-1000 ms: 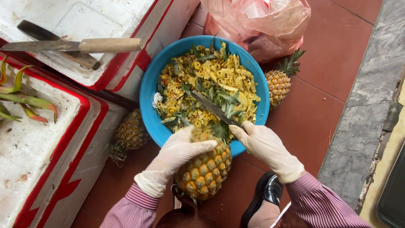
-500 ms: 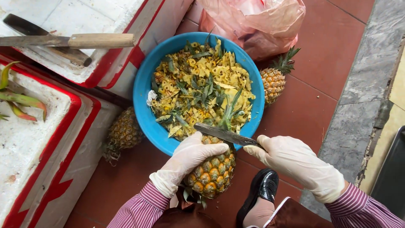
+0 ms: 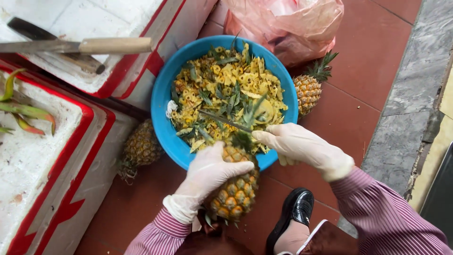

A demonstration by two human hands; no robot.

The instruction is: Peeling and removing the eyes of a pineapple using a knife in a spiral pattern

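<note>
My left hand (image 3: pixel 207 177), in a pale glove, grips a whole pineapple (image 3: pixel 236 191) held over the near rim of a blue bowl (image 3: pixel 163 108). My right hand (image 3: pixel 302 146), also gloved, holds a knife (image 3: pixel 224 121). Its blade lies flat across the pineapple's top, pointing left over the bowl. The bowl is full of yellow pineapple peelings and green leaf scraps (image 3: pixel 226 89).
White foam boxes with red edges (image 3: pixel 61 170) stand at left; a wooden-handled knife (image 3: pixel 80 46) lies on one. Whole pineapples sit on the red tile floor left (image 3: pixel 141 146) and right (image 3: pixel 309 92) of the bowl. A pink plastic bag (image 3: pixel 288 26) lies behind. My black shoe (image 3: pixel 292 215) is below.
The knife has swung from pointing up-left to lying level across the pineapple's top. The leafy crown is cut away. My right hand moved left, closer to the fruit.
</note>
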